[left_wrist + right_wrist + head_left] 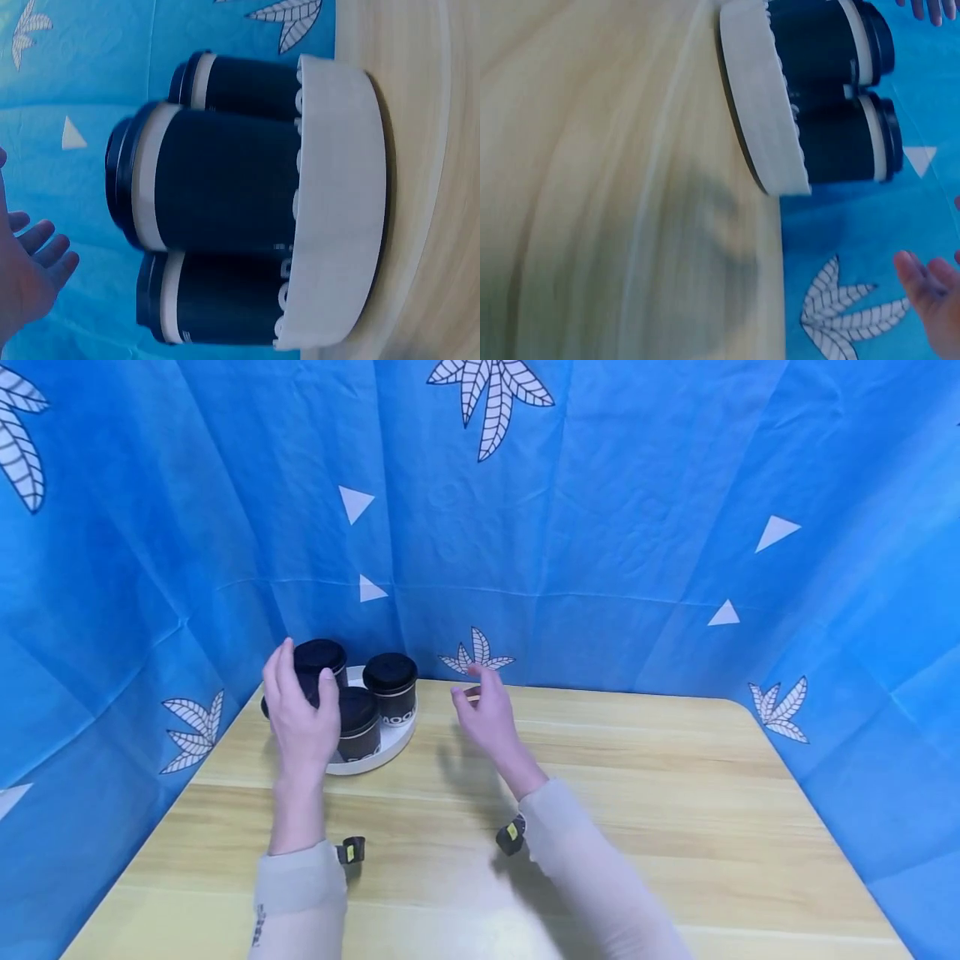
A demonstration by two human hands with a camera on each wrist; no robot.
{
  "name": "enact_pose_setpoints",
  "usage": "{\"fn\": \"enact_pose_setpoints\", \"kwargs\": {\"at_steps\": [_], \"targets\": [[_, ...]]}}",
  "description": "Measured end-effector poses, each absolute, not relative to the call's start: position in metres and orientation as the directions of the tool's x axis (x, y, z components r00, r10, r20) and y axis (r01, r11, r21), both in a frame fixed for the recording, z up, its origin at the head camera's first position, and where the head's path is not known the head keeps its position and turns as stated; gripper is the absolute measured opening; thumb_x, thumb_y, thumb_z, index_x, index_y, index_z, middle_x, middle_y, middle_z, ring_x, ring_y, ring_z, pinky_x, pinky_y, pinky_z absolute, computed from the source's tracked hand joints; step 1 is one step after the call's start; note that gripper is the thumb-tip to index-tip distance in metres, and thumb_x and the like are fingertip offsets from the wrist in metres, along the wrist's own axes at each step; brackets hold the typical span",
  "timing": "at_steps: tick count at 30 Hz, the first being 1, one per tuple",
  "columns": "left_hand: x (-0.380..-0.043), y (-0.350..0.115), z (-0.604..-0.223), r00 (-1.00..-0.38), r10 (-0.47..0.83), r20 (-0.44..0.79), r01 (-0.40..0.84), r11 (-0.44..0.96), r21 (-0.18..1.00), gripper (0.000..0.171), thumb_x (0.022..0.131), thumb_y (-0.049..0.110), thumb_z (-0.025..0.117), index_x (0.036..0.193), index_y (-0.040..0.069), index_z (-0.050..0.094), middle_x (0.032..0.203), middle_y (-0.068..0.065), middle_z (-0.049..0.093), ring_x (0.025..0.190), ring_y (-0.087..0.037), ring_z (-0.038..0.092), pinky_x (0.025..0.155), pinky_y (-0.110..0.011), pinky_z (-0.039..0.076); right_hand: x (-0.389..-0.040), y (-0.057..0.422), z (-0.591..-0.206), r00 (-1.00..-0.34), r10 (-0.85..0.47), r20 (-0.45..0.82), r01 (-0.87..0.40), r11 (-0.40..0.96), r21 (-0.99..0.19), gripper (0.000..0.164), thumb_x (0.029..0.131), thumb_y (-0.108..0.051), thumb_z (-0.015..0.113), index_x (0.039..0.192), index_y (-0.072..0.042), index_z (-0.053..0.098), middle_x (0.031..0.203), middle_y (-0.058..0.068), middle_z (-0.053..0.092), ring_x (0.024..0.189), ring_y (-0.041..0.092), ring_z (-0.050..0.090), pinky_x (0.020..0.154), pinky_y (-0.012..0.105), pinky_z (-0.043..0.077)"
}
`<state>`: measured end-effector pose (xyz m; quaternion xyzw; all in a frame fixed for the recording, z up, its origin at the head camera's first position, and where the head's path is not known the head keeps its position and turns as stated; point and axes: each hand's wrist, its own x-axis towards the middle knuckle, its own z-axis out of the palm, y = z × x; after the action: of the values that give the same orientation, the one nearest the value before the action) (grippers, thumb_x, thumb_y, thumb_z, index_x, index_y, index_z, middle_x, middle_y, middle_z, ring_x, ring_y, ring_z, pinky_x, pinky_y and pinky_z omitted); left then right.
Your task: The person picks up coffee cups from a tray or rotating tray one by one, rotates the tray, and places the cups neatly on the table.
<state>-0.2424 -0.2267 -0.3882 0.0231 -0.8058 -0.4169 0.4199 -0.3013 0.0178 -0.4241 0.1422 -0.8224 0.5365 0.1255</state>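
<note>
Several black cups with black lids and white lettering stand upright in a round white tray (pixel 375 763) at the table's back left. The front cup (pixel 358 739) is partly overlapped by my left hand (pixel 300 714), which is raised with its fingers spread apart. Part of another dark cup lies hidden behind this hand. To the right stands a cup (pixel 393 693) with nothing over it. My right hand (pixel 486 710) hovers right of the tray, fingers loosely bent, holding nothing. In the left wrist view a cup (pixel 225 180) rises above the tray's wall, with my left fingers apart from it.
The tray sits on a light wooden table (pixel 637 827). Blue curtains (pixel 637 510) with leaf and triangle prints hang behind the table and along both sides. A black strap device (pixel 351 850) is worn at the left wrist, another (pixel 512 835) at the right.
</note>
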Motion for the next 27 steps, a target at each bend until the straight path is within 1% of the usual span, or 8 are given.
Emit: {"fn": "enact_pose_setpoints", "kwargs": {"at_steps": [6, 10, 13, 15, 18, 22, 24, 27], "targets": [[-0.242, -0.244, -0.393, -0.628, -0.449, 0.635, 0.298, 0.615, 0.730, 0.062, 0.105, 0.034, 0.052, 0.161, 0.012, 0.036, 0.163, -0.010, 0.034, 0.149, -0.023, 0.032, 0.124, -0.044, 0.027, -0.304, -0.001, -0.434, -0.953, -0.087, 0.289, -0.300, 0.371, -0.879, 0.049, 0.101, -0.018, 0.066, 0.146, -0.004, 0.050, 0.142, 0.014, 0.053, 0.107, 0.023, 0.066, 0.090, 0.031, 0.058], [-0.241, -0.261, -0.398, -0.592, -0.494, 0.637, 0.270, 0.624, 0.734, 0.059, 0.104, 0.026, 0.050, 0.160, 0.010, 0.038, 0.161, -0.013, 0.037, 0.149, -0.025, 0.034, 0.124, -0.042, 0.027, -0.307, -0.011, -0.442, -0.962, -0.097, 0.255, -0.272, 0.397, -0.877, 0.052, 0.101, -0.018, 0.066, 0.147, -0.002, 0.049, 0.142, 0.013, 0.053, 0.110, 0.028, 0.067, 0.087, 0.030, 0.059], [-0.240, -0.274, -0.400, -0.575, -0.552, 0.604, 0.216, 0.609, 0.763, 0.058, 0.104, 0.023, 0.048, 0.159, 0.007, 0.040, 0.159, -0.014, 0.039, 0.148, -0.026, 0.036, 0.124, -0.040, 0.027, -0.308, -0.017, -0.446, -0.968, -0.113, 0.224, -0.251, 0.428, -0.868, 0.055, 0.101, -0.020, 0.067, 0.149, -0.001, 0.047, 0.144, 0.014, 0.053, 0.113, 0.030, 0.066, 0.087, 0.031, 0.059], [-0.240, -0.281, -0.403, -0.583, -0.592, 0.556, 0.170, 0.580, 0.797, 0.057, 0.105, 0.025, 0.047, 0.158, 0.007, 0.041, 0.159, -0.013, 0.040, 0.147, -0.025, 0.037, 0.123, -0.039, 0.028, -0.310, -0.020, -0.449, -0.971, -0.119, 0.205, -0.237, 0.446, -0.863, 0.058, 0.101, -0.021, 0.067, 0.151, -0.001, 0.045, 0.145, 0.014, 0.052, 0.113, 0.029, 0.066, 0.087, 0.031, 0.058], [-0.241, -0.290, -0.408, -0.614, -0.639, 0.463, 0.099, 0.520, 0.849, 0.055, 0.106, 0.028, 0.044, 0.158, 0.009, 0.042, 0.159, -0.009, 0.041, 0.145, -0.023, 0.039, 0.122, -0.037, 0.029, -0.312, -0.025, -0.455, -0.975, -0.125, 0.182, -0.220, 0.464, -0.858, 0.060, 0.100, -0.020, 0.067, 0.151, 0.001, 0.043, 0.145, 0.015, 0.053, 0.108, 0.025, 0.066, 0.086, 0.030, 0.058], [-0.242, -0.302, -0.417, -0.649, -0.675, 0.352, 0.022, 0.446, 0.895, 0.054, 0.107, 0.026, 0.039, 0.158, 0.009, 0.042, 0.157, -0.008, 0.044, 0.141, -0.027, 0.044, 0.119, -0.041, 0.033, -0.314, -0.031, -0.463, -0.981, -0.141, 0.133, -0.183, 0.445, -0.876, 0.063, 0.099, -0.020, 0.068, 0.151, 0.003, 0.042, 0.144, 0.018, 0.054, 0.105, 0.024, 0.066, 0.088, 0.033, 0.058], [-0.243, -0.308, -0.422, -0.662, -0.690, 0.294, -0.020, 0.408, 0.913, 0.054, 0.107, 0.024, 0.036, 0.159, 0.008, 0.040, 0.157, -0.008, 0.044, 0.139, -0.029, 0.045, 0.118, -0.042, 0.033, -0.313, -0.034, -0.466, -0.984, -0.145, 0.104, -0.159, 0.439, -0.885, 0.064, 0.099, -0.020, 0.069, 0.152, 0.004, 0.042, 0.145, 0.020, 0.054, 0.110, 0.028, 0.066, 0.094, 0.037, 0.057], [-0.243, -0.318, -0.429, -0.677, -0.702, 0.222, -0.074, 0.365, 0.928, 0.055, 0.107, 0.020, 0.033, 0.159, 0.005, 0.038, 0.158, -0.012, 0.045, 0.139, -0.034, 0.046, 0.120, -0.044, 0.033, -0.312, -0.037, -0.469, -0.987, -0.147, 0.071, -0.131, 0.450, -0.884, 0.065, 0.099, -0.021, 0.068, 0.152, 0.005, 0.041, 0.145, 0.021, 0.054, 0.122, 0.033, 0.062, 0.106, 0.043, 0.051]]}}
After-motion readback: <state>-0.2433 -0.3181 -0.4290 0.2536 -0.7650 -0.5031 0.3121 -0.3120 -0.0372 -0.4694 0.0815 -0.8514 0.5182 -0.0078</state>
